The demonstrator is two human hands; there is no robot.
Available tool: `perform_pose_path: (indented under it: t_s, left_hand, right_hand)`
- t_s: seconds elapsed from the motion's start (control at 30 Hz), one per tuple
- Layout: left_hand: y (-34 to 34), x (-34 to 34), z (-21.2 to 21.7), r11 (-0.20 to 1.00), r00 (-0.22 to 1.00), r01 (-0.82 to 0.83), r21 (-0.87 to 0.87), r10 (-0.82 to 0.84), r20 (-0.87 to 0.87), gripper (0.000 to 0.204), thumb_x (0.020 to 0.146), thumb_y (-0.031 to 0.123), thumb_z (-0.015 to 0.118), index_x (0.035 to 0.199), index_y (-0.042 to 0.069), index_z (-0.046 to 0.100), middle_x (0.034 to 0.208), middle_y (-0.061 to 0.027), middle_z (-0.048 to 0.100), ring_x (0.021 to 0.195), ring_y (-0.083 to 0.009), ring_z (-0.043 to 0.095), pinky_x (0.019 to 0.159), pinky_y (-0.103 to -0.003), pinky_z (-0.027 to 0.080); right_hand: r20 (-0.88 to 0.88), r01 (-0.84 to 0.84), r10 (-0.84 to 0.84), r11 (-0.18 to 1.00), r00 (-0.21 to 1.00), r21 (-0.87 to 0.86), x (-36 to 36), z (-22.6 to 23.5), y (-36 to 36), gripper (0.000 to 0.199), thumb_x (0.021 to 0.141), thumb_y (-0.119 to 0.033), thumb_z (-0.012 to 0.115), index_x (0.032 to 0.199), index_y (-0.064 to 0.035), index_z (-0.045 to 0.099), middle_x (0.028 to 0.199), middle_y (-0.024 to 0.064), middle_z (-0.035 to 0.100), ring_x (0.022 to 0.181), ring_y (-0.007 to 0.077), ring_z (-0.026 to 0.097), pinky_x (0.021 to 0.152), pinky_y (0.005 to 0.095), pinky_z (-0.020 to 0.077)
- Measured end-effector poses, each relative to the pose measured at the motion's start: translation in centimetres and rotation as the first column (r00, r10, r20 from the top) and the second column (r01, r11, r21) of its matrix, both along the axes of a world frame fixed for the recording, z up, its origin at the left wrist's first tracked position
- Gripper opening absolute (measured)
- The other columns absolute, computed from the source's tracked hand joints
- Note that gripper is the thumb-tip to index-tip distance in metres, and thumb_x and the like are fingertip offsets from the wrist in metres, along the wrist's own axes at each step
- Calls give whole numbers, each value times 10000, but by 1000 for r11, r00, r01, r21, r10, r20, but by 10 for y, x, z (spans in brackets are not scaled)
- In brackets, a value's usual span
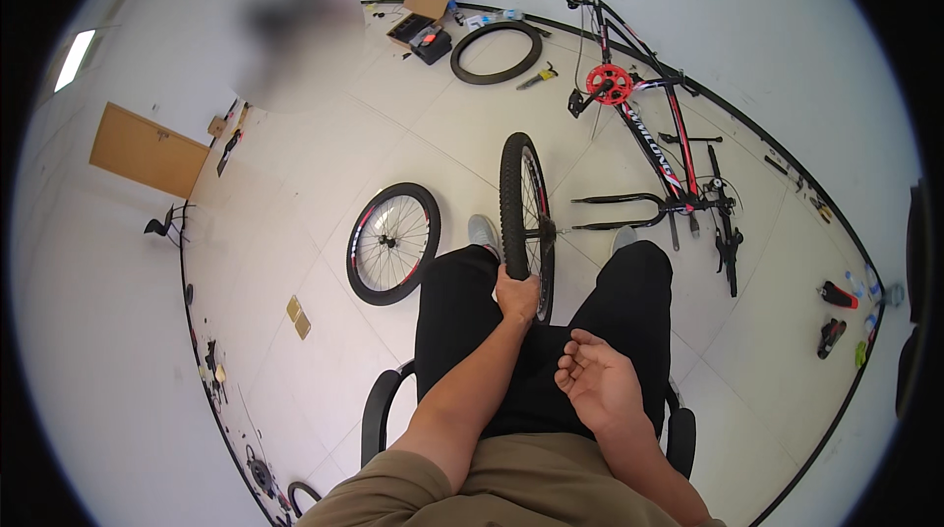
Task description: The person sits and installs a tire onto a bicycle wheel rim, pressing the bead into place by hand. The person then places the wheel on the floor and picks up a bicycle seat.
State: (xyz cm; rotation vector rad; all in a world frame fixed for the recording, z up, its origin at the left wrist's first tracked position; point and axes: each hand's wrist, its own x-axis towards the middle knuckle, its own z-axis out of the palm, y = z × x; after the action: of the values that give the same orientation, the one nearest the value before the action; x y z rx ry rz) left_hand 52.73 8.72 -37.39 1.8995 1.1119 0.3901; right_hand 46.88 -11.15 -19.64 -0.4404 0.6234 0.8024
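Note:
I sit on a black chair [379,409] with a bicycle wheel [521,207] standing upright between my knees, its knobby black tyre edge-on to me. My left hand [516,296] is shut on the near top of the tyre and holds the wheel up. My right hand [597,381] rests palm up on my right thigh, fingers loosely curled, with nothing in it. A second wheel [393,243] lies flat on the tiled floor to my left. A red and black bicycle frame [654,148] lies on the floor ahead to the right.
A loose black tyre [497,52] lies at the far wall beside an open cardboard box [426,2] and a black toolcase [430,41]. Small tools and pedals [836,316] are scattered along the right wall. Another person stands far left, blurred.

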Motion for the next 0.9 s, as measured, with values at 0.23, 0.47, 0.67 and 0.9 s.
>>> perform_pose_path:
  t_s: [0.23, 0.47, 0.67, 0.9]
  left_hand:
    - [12, -5, -19, 998, 999, 30, -49, -28, 37, 383, 706, 104, 706, 1062, 12, 598, 821, -147, 690, 724, -282, 686, 704, -395, 540]
    - [2, 2, -13, 996, 990, 18, -82, -6, 139, 214, 714, 35, 677, 904, 44, 577, 720, -37, 604, 610, -160, 574, 586, -329, 484]
    - [9, 0, -25, 998, 989, 30, -64, -21, 144, 247, 712, 50, 667, 942, 37, 578, 726, -63, 608, 611, -197, 584, 590, -346, 483]
    - [3, 2, -18, 998, 991, 29, -52, -22, 132, 238, 713, 28, 660, 930, 39, 564, 684, -40, 573, 574, -159, 546, 541, -331, 456]
  right_hand:
    - [-24, -16, 16, 1000, 1000, -6, 0, -4, 3, 194, 912, -34, 553, 1100, -36, 600, 972, 65, 603, 849, 194, 583, 783, 345, 504]
    - [4, -9, 9, 1000, 1000, 4, 1, -5, -2, 201, 946, -45, 531, 1143, -23, 567, 996, 85, 625, 874, 190, 603, 782, 341, 518]
    - [7, -8, 8, 1000, 1000, 23, 0, -5, -1, 201, 947, -49, 529, 1143, -25, 564, 994, 85, 628, 874, 185, 603, 781, 337, 519]
    - [3, -9, 9, 1000, 1000, 6, 1, -6, -3, 208, 943, -48, 530, 1147, -23, 564, 990, 88, 634, 862, 187, 606, 777, 339, 522]
